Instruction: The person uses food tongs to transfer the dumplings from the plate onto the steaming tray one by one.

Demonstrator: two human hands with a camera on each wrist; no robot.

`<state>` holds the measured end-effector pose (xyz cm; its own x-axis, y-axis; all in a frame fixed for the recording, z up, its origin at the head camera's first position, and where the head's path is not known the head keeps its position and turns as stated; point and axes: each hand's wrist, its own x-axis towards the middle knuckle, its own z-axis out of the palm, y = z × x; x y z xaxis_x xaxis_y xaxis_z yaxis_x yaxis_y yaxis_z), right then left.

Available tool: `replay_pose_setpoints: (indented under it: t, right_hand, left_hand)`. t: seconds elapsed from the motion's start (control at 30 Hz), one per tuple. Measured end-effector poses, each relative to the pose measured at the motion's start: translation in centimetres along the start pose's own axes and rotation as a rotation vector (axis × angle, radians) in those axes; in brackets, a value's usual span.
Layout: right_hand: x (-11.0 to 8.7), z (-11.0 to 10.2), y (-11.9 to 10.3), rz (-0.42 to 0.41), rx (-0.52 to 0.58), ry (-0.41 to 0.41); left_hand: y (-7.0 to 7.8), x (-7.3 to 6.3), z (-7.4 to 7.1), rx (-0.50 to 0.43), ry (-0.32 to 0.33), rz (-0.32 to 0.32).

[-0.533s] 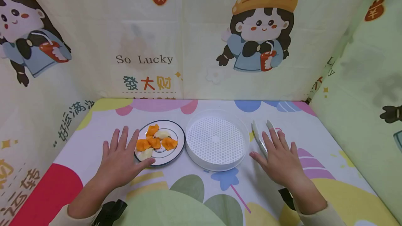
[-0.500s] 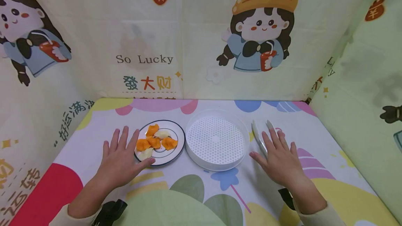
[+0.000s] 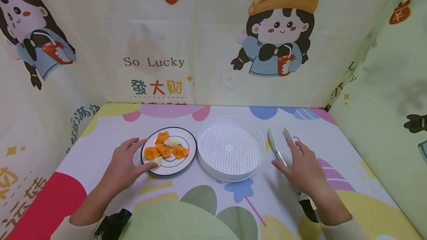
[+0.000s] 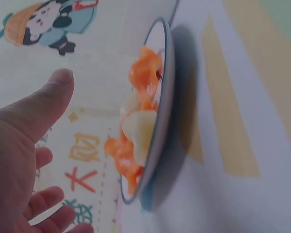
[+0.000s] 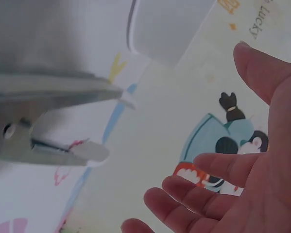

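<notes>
My left hand [image 3: 121, 167] hovers at the near left edge of a white plate [image 3: 181, 165] with dark blue rings. Its fingers are loosely bent, thumb apart, and hold nothing. On the plate lie several crinkled orange pieces [image 3: 180, 152] and two pale, smooth pieces [image 3: 172, 143]; their kind is unclear. My right hand [image 3: 307, 173] is over metal tongs [image 3: 274, 144] with pale tips, hiding part of them. In the right wrist view, the tongs [image 5: 53, 92] lie apart from the relaxed fingers [image 5: 194, 199], their arms spread.
A round white tray with a perforated bottom [image 3: 230, 151] stands between the plate and the tongs. The table has a colourful printed cover [image 3: 173, 217]. Printed cloth walls [image 3: 213, 47] enclose it at the back and both sides.
Both hands have turned from flat, spread palms-down to a more sideways pose with bent fingers. The left hand has shifted slightly left, the right slightly right. The plate, tray and tongs look unmoved.
</notes>
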<state>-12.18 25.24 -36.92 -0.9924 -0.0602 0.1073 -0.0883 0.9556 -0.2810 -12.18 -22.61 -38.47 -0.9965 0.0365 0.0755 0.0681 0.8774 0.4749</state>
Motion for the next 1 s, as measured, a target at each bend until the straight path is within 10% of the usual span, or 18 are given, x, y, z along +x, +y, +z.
replay_pose_setpoints:
  t: [0.57,1.0]
  right_hand:
    - [0.6,0.9,3.4,0.147,0.058,-0.123]
    - [0.8,2.0,4.1,0.165,0.123,-0.153]
  left_hand:
    - [-4.0,1.2,0.2,-0.284,-0.235,-0.243]
    - [-5.2,1.7,1.0,-0.317,-0.230,-0.210]
